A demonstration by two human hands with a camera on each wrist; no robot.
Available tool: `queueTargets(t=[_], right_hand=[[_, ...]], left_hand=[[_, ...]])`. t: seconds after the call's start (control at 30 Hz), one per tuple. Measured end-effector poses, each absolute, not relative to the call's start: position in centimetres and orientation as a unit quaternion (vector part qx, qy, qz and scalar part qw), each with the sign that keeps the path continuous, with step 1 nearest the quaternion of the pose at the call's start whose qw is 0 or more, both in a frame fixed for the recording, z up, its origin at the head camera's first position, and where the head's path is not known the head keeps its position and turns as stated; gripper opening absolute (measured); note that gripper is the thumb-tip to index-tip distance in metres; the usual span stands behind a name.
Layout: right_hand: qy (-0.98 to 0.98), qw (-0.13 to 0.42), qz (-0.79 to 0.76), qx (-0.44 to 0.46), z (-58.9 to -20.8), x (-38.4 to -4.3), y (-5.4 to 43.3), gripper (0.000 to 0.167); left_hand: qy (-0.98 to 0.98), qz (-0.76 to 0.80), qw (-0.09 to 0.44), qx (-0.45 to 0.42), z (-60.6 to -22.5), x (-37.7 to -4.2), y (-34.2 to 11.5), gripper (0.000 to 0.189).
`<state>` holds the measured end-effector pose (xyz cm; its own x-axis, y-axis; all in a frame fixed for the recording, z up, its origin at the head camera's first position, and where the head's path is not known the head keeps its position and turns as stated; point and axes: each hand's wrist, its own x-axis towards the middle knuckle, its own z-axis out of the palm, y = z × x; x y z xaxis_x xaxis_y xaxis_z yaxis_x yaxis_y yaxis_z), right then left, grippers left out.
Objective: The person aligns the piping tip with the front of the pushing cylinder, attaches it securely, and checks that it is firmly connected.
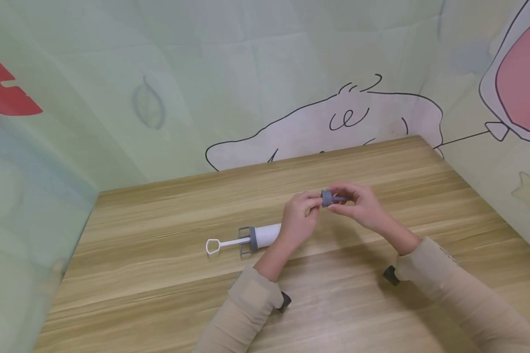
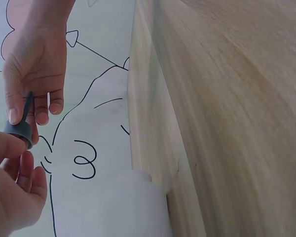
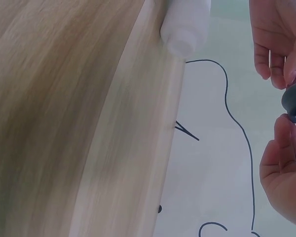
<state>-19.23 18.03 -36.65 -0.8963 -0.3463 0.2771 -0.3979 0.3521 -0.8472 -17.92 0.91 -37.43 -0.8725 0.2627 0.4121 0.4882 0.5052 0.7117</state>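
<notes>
Both hands pinch a small grey nozzle-like piece (image 1: 327,198), with a wide round cap and a thin stem, held above the table. My left hand (image 1: 298,218) grips the cap's rim between thumb and fingers. On the stem side, my right hand (image 1: 362,203) pinches the piece, its stem pointing right toward the palm. The left wrist view shows the grey cap (image 2: 19,129) between both hands' fingertips. A white tube (image 1: 267,235) with a grey collar lies on the table, partly hidden behind the left hand. From its left end sticks a white plunger rod with a loop handle (image 1: 213,246).
The wood-grain table (image 1: 159,284) meets a pale wall covering (image 1: 181,98) with cartoon drawings at the back and sides. Dark wrist-worn devices (image 1: 284,301) hang below both sleeve cuffs. In the right wrist view, the tube's rounded white end (image 3: 185,29) lies near the table edge.
</notes>
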Motion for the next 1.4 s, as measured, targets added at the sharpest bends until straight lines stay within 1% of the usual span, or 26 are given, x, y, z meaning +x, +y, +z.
queueTargets(t=[0.23, 0.4, 0.67, 1.13, 1.4], right_hand=[[-0.813, 0.022, 0.537, 0.222, -36.75, -19.22, 17.88, 0.032], [-0.811, 0.015, 0.542, 0.219, -36.81, -19.29, 17.90, 0.031], [-0.810, 0.019, 0.542, 0.222, -36.96, -19.46, 18.03, 0.030], [-0.821, 0.034, 0.522, 0.227, -36.81, -19.38, 18.27, 0.031], [-0.824, 0.022, 0.521, 0.223, -36.73, -19.26, 18.34, 0.031]], left_hand=[[-0.853, -0.463, 0.112, -0.214, -37.44, -17.82, 0.83, 0.020], [-0.845, -0.475, 0.112, -0.217, -37.50, -17.78, 0.78, 0.021], [-0.843, -0.481, 0.102, -0.217, -37.43, -17.62, 0.68, 0.021], [-0.833, -0.500, 0.115, -0.210, -37.52, -17.58, 0.51, 0.018], [-0.835, -0.499, 0.106, -0.205, -37.44, -17.55, 0.42, 0.018]])
